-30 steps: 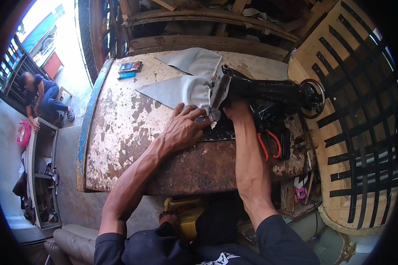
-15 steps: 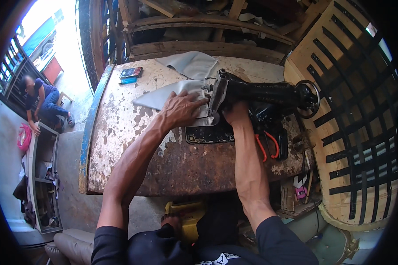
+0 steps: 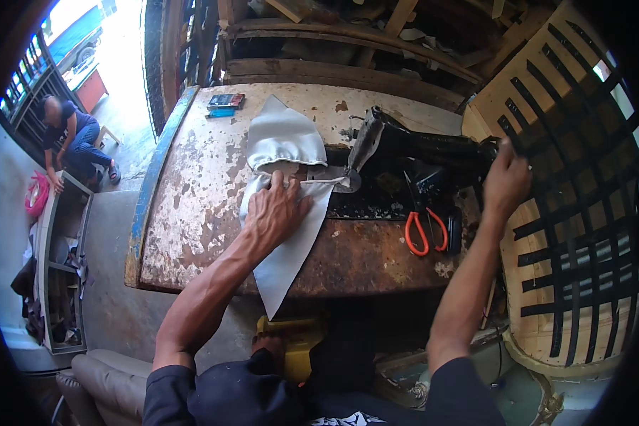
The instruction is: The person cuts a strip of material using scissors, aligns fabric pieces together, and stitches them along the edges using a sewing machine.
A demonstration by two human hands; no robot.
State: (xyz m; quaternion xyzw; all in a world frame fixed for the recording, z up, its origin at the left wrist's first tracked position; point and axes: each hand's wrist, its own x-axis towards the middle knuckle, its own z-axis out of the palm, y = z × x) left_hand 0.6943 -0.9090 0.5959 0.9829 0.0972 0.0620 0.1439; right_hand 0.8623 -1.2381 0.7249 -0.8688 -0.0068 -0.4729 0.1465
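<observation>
On the worktable lies a light grey piece of sheet material (image 3: 284,138), folded or seamed across its middle, with one pointed end hanging over the near edge. My left hand (image 3: 273,213) rests on it, fingers stretched over the seam and pressing it down. The seam's right end reaches under the needle area of a black sewing machine (image 3: 426,149). At the machine's right end my right hand (image 3: 505,181) is closed around the handwheel (image 3: 488,148), which it mostly hides. Orange-handled scissors (image 3: 426,231) lie on the table beside the machine bed.
A small box (image 3: 226,101) and a blue item (image 3: 221,113) lie on the worn table (image 3: 192,213). A wooden frame with black webbing (image 3: 589,241) leans at the right. Wooden shelving (image 3: 348,74) stands behind. At the left, another person (image 3: 74,142) sits by a cabinet (image 3: 64,284).
My right hand has moved from beneath the machine arm to the handwheel. The grey material has been turned and shifted toward me, with my left hand moving along, lower and left.
</observation>
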